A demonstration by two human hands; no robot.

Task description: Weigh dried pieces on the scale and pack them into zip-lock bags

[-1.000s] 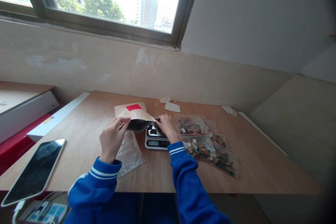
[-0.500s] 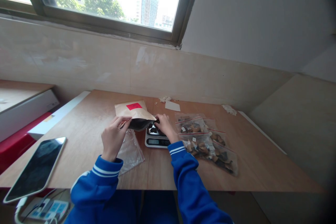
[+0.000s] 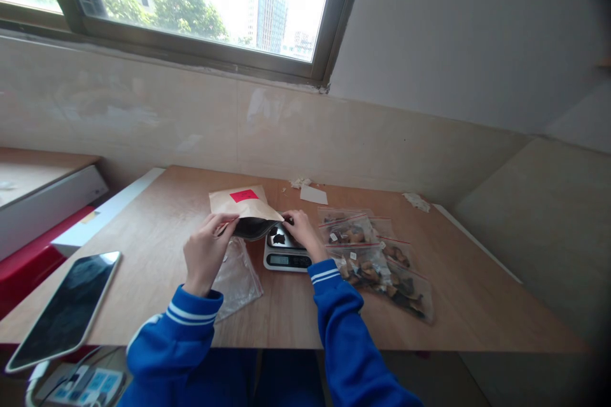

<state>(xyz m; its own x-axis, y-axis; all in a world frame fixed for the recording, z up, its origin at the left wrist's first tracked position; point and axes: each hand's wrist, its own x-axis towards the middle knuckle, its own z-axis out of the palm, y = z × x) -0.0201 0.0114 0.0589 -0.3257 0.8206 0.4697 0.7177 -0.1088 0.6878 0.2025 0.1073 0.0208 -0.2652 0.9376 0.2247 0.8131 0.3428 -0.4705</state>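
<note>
A kraft paper bag with a red label lies tilted over the table, its dark opening facing me. My left hand pinches the left corner of that opening. At the right corner, my right hand has its fingers closed on the bag's edge; a dark bit shows by the fingertips. Under this hand stands a small digital scale, and a dark dried piece rests on its shiny plate. The scale's right side is partly hidden by my right hand. Flat clear plastic bags lie below the left hand.
Several zip bags of dried brown pieces are heaped right of the scale. A white card and crumpled scraps lie behind. At the left edge rests a tablet with a cable, above a power strip.
Both hands keep their hold on the bag. A bit more of the scale's plate and the dark piece shows now; the whole view has shifted slightly.
</note>
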